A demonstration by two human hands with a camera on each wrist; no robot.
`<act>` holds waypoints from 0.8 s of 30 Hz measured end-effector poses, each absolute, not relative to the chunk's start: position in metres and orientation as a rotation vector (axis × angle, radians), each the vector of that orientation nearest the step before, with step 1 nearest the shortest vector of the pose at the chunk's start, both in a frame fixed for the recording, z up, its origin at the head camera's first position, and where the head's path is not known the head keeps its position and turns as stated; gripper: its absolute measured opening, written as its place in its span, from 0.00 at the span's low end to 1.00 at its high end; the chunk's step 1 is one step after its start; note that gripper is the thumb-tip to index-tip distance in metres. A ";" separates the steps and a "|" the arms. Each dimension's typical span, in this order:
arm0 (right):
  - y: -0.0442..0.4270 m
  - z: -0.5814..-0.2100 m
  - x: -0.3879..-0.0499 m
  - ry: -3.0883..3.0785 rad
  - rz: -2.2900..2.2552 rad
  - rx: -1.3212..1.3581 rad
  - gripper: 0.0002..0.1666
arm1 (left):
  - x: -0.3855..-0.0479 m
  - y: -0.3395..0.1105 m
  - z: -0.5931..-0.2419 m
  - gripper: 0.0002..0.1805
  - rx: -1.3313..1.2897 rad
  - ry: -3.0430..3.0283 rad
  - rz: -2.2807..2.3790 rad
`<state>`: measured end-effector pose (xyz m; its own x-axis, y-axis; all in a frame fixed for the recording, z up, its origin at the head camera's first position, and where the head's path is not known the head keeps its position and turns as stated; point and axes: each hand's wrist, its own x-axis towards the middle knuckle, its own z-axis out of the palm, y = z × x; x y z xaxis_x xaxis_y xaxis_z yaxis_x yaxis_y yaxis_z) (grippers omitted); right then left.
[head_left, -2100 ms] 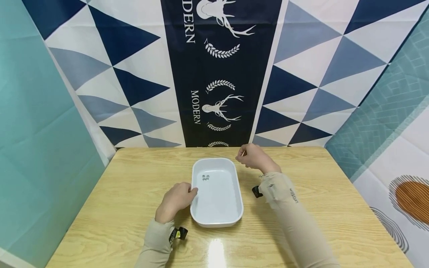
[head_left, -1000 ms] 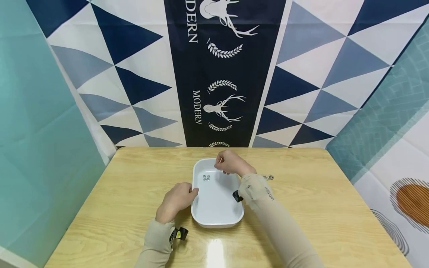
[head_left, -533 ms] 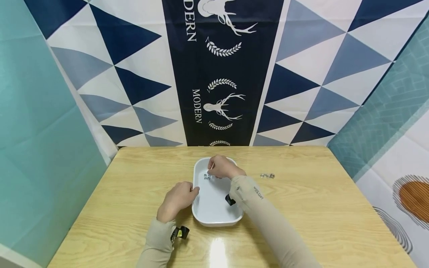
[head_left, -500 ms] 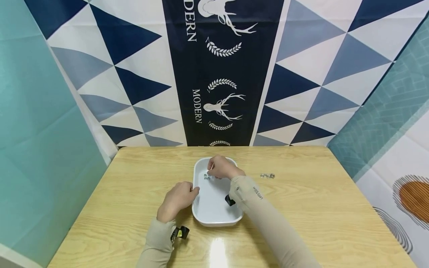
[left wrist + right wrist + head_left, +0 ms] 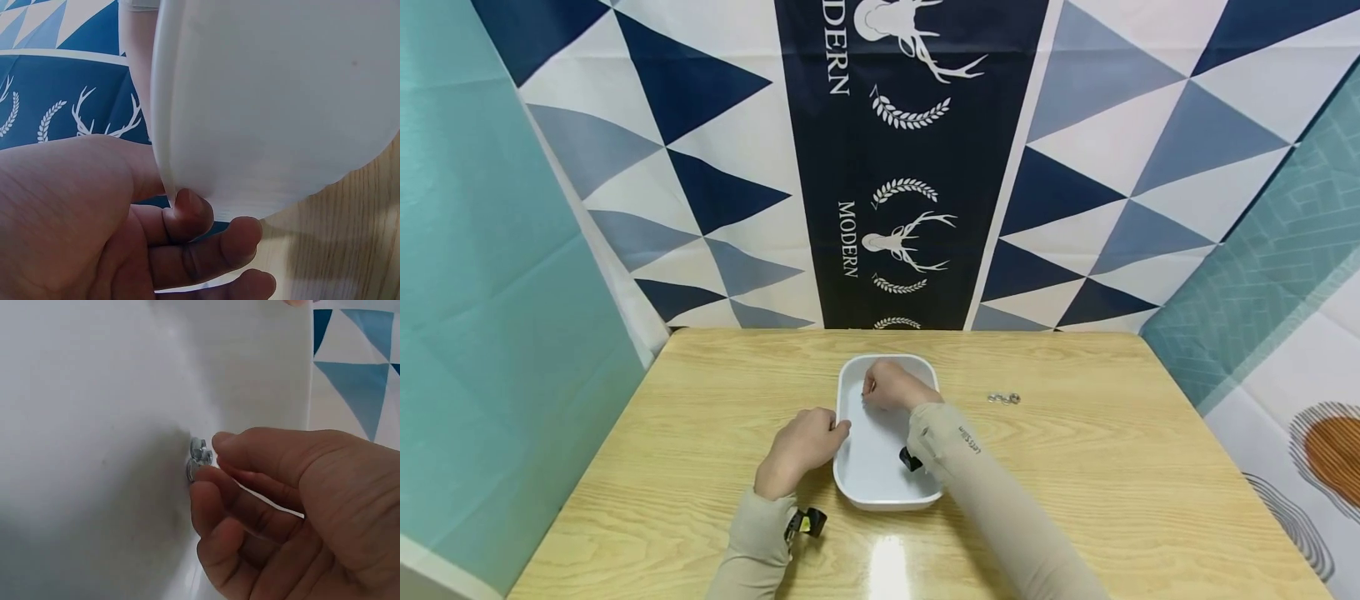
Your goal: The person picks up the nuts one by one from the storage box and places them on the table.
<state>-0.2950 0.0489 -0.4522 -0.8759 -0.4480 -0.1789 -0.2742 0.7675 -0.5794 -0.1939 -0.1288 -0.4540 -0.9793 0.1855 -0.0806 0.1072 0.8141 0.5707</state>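
Note:
My left hand (image 5: 801,446) grips the left rim of the white tray (image 5: 876,471); in the left wrist view the thumb and curled fingers (image 5: 241,237) hold the tray's edge (image 5: 164,112). Inside the tray's upper left part, my right hand (image 5: 895,387) reaches down to the floor. The right wrist view shows the thumb and index fingertips of this hand (image 5: 300,512) around a small metal nut, against other shiny nuts (image 5: 195,470) grouped on the tray floor. The fingers partly cover the group.
Several small metal nuts (image 5: 1003,398) lie in a row on the wooden table (image 5: 1075,467), right of the tray. A patterned cloth (image 5: 910,167) hangs behind the table, with a teal sheet (image 5: 512,292) on the left.
From right of the tray, my right hand has moved left over it and down to the group of nuts inside. The row on the table is uncovered. My left hand stays on the rim.

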 end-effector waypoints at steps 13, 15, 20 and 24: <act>0.051 -0.455 -0.294 2.700 -0.702 -0.533 0.09 | -0.194 -0.128 -0.454 0.22 0.231 2.859 0.901; 0.051 -0.455 -0.293 2.699 -0.706 -0.536 0.09 | -0.194 -0.128 -0.454 0.22 0.219 2.849 0.908; 0.053 -0.456 -0.293 2.692 -0.726 -0.522 0.09 | -0.194 -0.128 -0.454 0.23 0.226 2.860 0.898; 0.054 -0.456 -0.292 2.698 -0.726 -0.519 0.09 | -0.194 -0.128 -0.453 0.23 0.229 2.868 0.893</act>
